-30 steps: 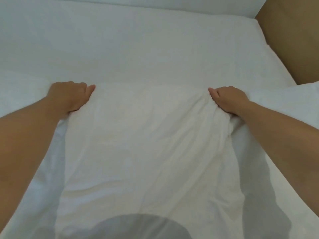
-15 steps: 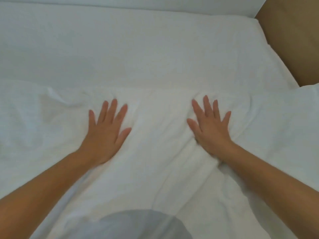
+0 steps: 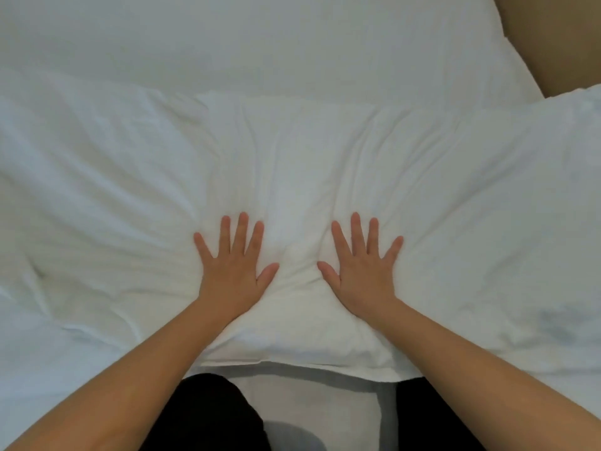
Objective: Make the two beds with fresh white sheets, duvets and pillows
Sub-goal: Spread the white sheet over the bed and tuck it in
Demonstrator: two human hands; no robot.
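A wrinkled white duvet (image 3: 130, 196) lies across the bed, its near edge folded over at the bottom middle. My left hand (image 3: 234, 265) rests flat on it, palm down, fingers spread. A little to the right, my right hand (image 3: 362, 265) presses flat the same way, with a bunched ridge of cloth between the two hands. Beyond the duvet's far edge, the smooth white sheet (image 3: 292, 43) covers the mattress. A white pillow (image 3: 579, 131) shows at the right edge.
A tan wall or headboard (image 3: 559, 37) fills the top right corner beside the bed. My dark trouser legs (image 3: 208, 418) stand against the bed's near side at the bottom.
My hands let go of the duvet's edge, opened flat and slid back toward me and closer together. The duvet now lies spread on the bed.
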